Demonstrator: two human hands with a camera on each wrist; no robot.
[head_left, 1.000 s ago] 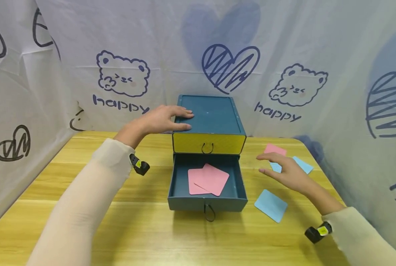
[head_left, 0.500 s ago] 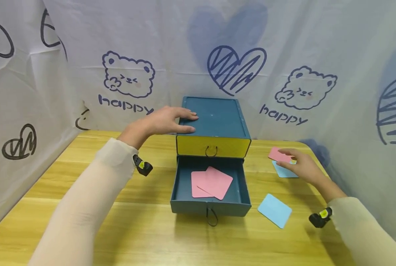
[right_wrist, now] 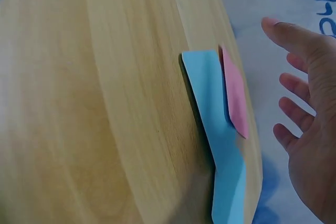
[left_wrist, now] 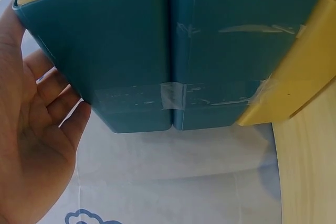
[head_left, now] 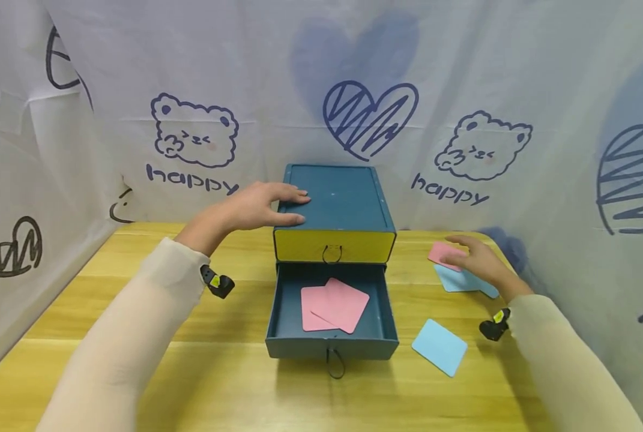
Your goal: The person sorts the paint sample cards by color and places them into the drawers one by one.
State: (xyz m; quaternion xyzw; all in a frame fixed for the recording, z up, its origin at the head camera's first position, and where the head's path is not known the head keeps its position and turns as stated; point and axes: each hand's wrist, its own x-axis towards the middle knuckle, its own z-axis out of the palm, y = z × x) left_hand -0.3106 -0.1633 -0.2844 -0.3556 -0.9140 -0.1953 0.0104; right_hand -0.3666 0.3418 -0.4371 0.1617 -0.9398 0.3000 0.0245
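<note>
My left hand (head_left: 253, 207) rests on the left side of the top of a dark blue drawer box (head_left: 348, 195), its fingers extended; the left wrist view shows the hand (left_wrist: 37, 135) along the box's edge. Beneath a yellow-fronted upper drawer (head_left: 305, 246), the lower drawer (head_left: 332, 349) stands pulled out with two overlapping pink cards (head_left: 353, 303) in it. At the back right, my right hand (head_left: 480, 264) hovers by a pink card (head_left: 439, 252) that overlaps a light blue card (head_left: 453, 282). In the right wrist view this hand (right_wrist: 315, 108) appears apart from the cards, fingers loosely bent.
Another blue card (head_left: 491, 291) lies partly hidden under my right hand's area. A separate blue card (head_left: 440, 348) lies right of the drawer on the wooden table (head_left: 229, 372). A printed white curtain (head_left: 278, 78) hangs behind and at both sides.
My right hand has moved away from beside the drawer, back and right to the pink card on the table. The left hand stays on the box. The head view shifts slightly.
</note>
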